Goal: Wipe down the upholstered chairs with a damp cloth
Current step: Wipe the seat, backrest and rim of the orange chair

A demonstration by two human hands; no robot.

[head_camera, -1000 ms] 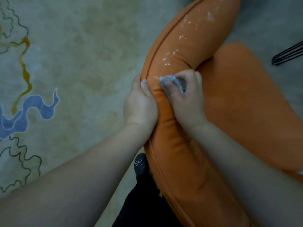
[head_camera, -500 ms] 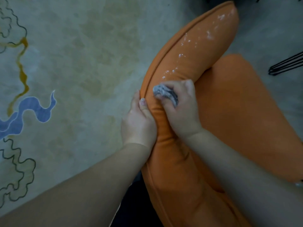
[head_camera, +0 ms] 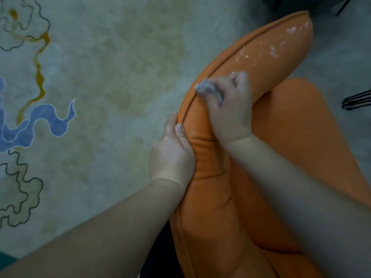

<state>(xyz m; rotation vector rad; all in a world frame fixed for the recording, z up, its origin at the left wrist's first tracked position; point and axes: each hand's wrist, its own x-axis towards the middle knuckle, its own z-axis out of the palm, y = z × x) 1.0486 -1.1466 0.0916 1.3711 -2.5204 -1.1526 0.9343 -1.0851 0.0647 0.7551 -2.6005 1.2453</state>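
Note:
An orange upholstered chair (head_camera: 267, 63) fills the right half of the view, its curved padded backrest running from the bottom centre to the upper right. White foamy specks dot the backrest's far end. My right hand (head_camera: 230, 109) grips a small wadded grey cloth (head_camera: 208, 90) and presses it on the backrest's top near the piped seam. My left hand (head_camera: 172, 155) grips the backrest's outer edge, thumb on the seam, just below the cloth. The orange seat cushion (head_camera: 313, 137) lies to the right.
A pale rug (head_camera: 100, 97) with blue, yellow and dark wavy lines covers the floor to the left. Black wire legs (head_camera: 357, 100) of another piece of furniture show at the right edge. Dark clothing shows at the bottom centre.
My right hand has slid the cloth along the backrest toward the white specks. The view has tilted so the chair sits lower in frame. My left hand keeps its grip.

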